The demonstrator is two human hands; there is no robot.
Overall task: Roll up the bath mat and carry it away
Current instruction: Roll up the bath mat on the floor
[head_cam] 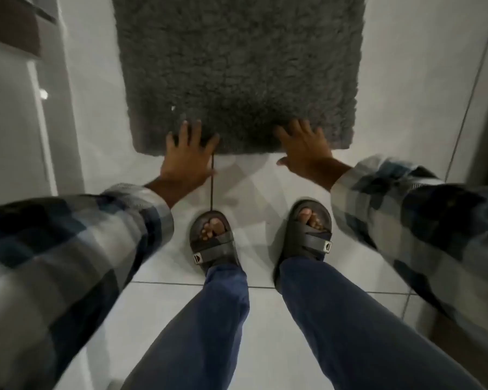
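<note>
Plaid sleeves fill the lower corners of the view, at 8 o'clock and 4 o'clock, both blurred. Between them, blue trousers (265,333) descend to two dark strapped slides: left slide (212,240) at 6 o'clock, right slide (307,235) just to its right. Both stand flat on the floor.

Surface: pale glossy floor tiles (265,187) with dark grout lines. One grout line runs from between the slides toward 12 o'clock and meets the mat's near edge. Another crosses horizontally behind the heels. A third runs diagonally along the 3 o'clock side. Soft shadows of the arms lie on the tile ahead of the toes.

Task item: grey shaggy bath mat (237,66) lies flat and unrolled on the tiles, occupying the 12 o'clock sector and cut off by the top of the frame. Its near edge lies just ahead of the toes, apart from them.

Left hand (188,156): fingers spread wide, fingertips over the mat's near edge toward its left corner, palm over tile. Right hand (304,147): fingers likewise splayed, over the near edge toward the right corner. Neither hand has closed on the pile; whether the fingertips touch it cannot be told.

Room: pale cabinet front (12,122) at 9 o'clock, with a brown-trimmed ledge above it. Dark upright edge at 3 o'clock, unidentifiable.
</note>
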